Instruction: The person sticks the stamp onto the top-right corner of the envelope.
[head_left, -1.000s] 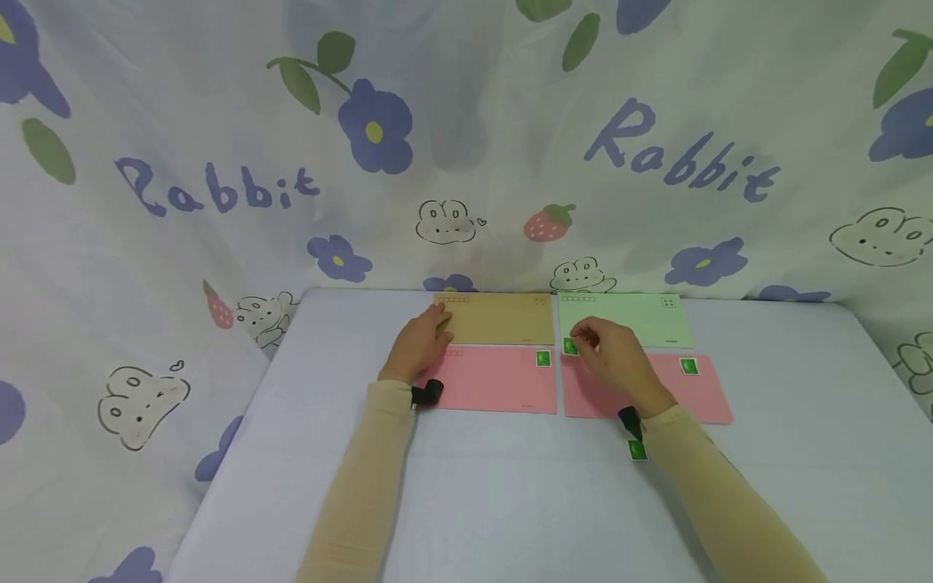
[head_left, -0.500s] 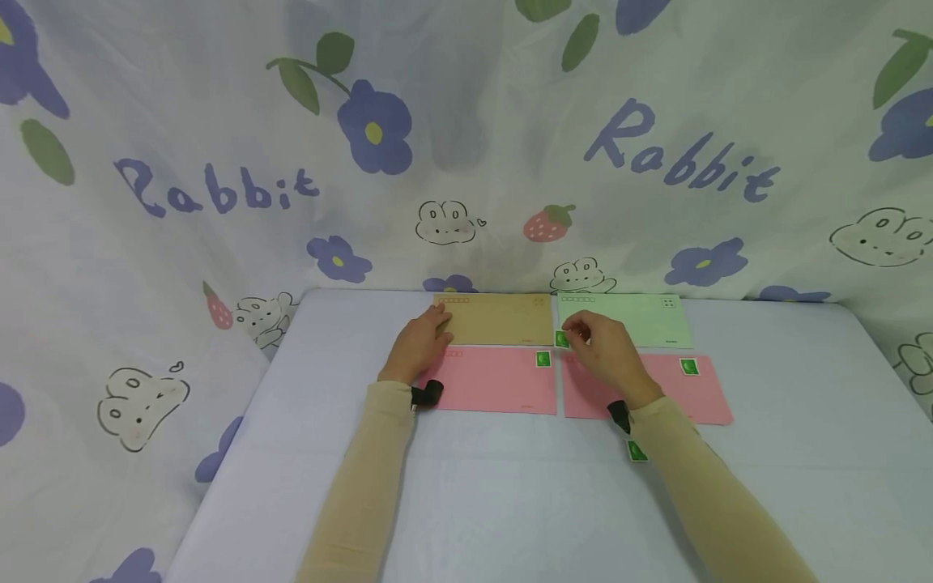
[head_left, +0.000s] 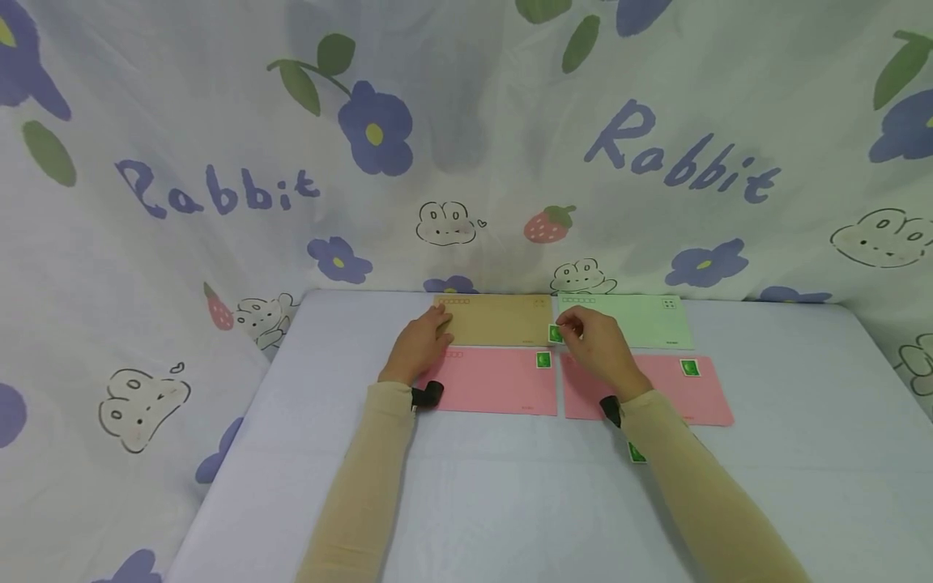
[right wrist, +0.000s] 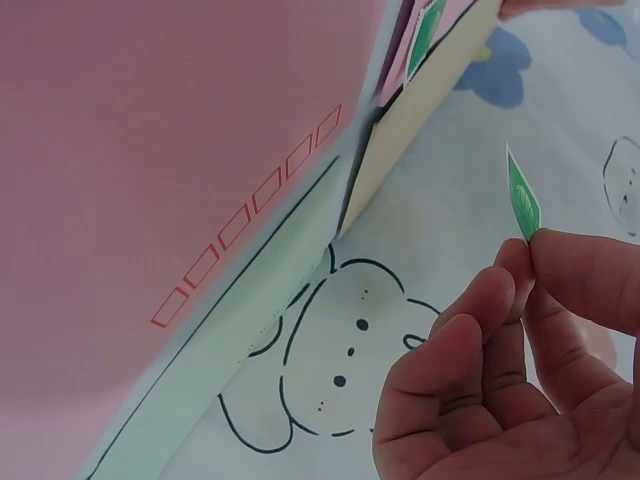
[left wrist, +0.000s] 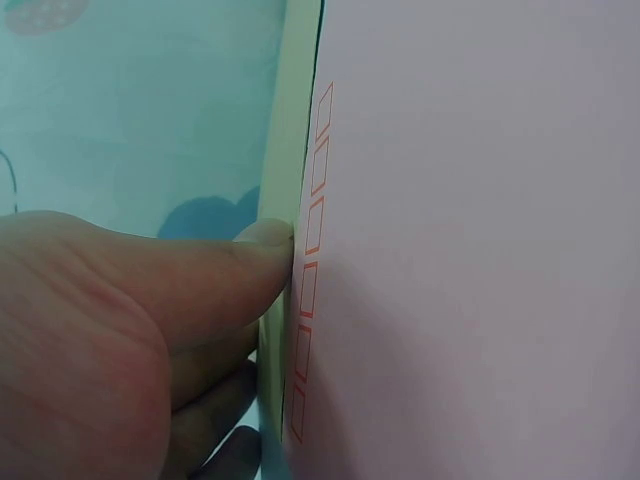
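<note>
My right hand (head_left: 601, 344) pinches a green stamp (right wrist: 522, 195) by its edge between thumb and forefinger. In the head view the stamp overlaps the lower right corner of a tan envelope (head_left: 496, 320). My left hand (head_left: 414, 350) rests at that envelope's left edge, thumb and fingers relaxed. Below lies a pink envelope (left wrist: 470, 220) bearing a stamp (head_left: 543, 359) at its top right. A light green envelope (head_left: 652, 324) without a stamp is at the back right. Partly under my right hand is a second pink envelope (head_left: 700, 401), also stamped at its upper right.
A loose green stamp (head_left: 637, 453) lies in front of the right pink envelope, partly covered by the right sleeve (head_left: 692, 478). White cloth covers the table (head_left: 510, 502). Behind it hangs a printed curtain (head_left: 481, 146) with flowers and rabbits.
My right hand has moved left and slightly back, carrying the stamp from the green envelope's lower left corner to the tan envelope's right corner. The left hand has stayed still.
</note>
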Demonstrator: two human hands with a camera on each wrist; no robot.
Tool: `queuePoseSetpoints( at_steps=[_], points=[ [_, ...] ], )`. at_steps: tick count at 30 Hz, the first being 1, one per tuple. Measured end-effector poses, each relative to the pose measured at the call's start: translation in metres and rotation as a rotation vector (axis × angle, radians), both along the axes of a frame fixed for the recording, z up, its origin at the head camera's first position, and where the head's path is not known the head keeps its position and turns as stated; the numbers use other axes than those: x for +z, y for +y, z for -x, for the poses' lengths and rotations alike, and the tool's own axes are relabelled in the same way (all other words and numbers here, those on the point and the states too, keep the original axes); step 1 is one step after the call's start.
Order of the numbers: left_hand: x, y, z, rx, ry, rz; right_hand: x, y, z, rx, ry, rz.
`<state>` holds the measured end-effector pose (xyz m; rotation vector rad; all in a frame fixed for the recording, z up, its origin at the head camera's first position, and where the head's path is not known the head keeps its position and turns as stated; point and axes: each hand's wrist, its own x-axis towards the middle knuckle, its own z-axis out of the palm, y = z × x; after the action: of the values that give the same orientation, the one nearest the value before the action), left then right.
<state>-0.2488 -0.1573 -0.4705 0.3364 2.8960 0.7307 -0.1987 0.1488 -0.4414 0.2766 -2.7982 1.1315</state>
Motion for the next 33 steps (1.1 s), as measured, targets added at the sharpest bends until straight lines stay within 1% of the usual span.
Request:
queuePoseSetpoints(
  at_steps=[4, 11, 16, 19, 25, 33],
  points=[
    [-0.001, -0.001, 0.0, -0.002, 0.005, -0.005, -0.001, -0.002, 0.004, 0.003, 0.002, -0.008],
    [-0.005, -0.003, 0.001, -0.024, 0.028, 0.0, 0.001, -0.005, 0.011, 0.014, 0.017, -0.006],
    [-0.006, -0.003, 0.002, -0.023, 0.031, 0.0, -0.001, -0.006, 0.018, 0.02, 0.016, -0.014],
    [-0.005, -0.003, 0.001, -0.026, 0.038, 0.004, -0.002, -0.007, 0.023, 0.01, 0.012, -0.027],
    [-0.005, -0.003, 0.002, -0.017, 0.026, 0.005, -0.004, -0.008, 0.03, -0.018, -0.01, -0.041],
    [-0.005, -0.002, 0.003, -0.013, 0.017, 0.015, -0.005, -0.01, 0.036, -0.031, -0.031, -0.042]
  ],
)
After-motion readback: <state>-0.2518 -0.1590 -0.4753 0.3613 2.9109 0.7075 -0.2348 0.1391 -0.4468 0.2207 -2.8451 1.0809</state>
